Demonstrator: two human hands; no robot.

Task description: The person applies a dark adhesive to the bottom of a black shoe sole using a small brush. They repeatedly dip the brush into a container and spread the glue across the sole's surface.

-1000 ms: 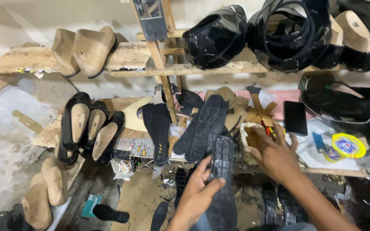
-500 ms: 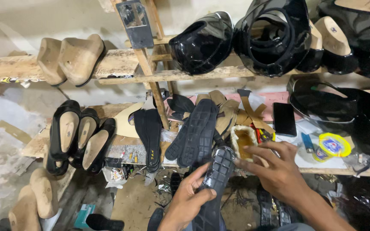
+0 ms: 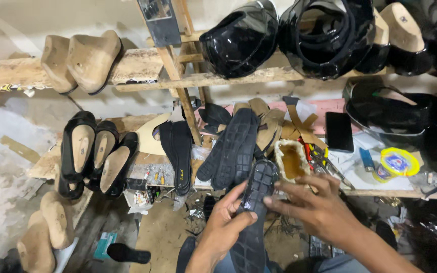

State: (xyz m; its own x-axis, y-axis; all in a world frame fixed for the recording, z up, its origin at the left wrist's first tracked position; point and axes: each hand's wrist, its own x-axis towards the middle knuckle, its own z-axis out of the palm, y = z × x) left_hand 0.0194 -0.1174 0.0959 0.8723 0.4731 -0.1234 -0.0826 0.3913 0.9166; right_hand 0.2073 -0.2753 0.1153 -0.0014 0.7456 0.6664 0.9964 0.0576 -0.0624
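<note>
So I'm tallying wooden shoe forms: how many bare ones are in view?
4: two on the upper left shelf, two at the lower left. Others sit inside shoes; more may be hidden.

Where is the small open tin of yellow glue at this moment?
In the head view, the glue tin sits on the workbench right of centre, just above the right hand, between the black ribbed sole held up by the left hand and the scissors.
</note>
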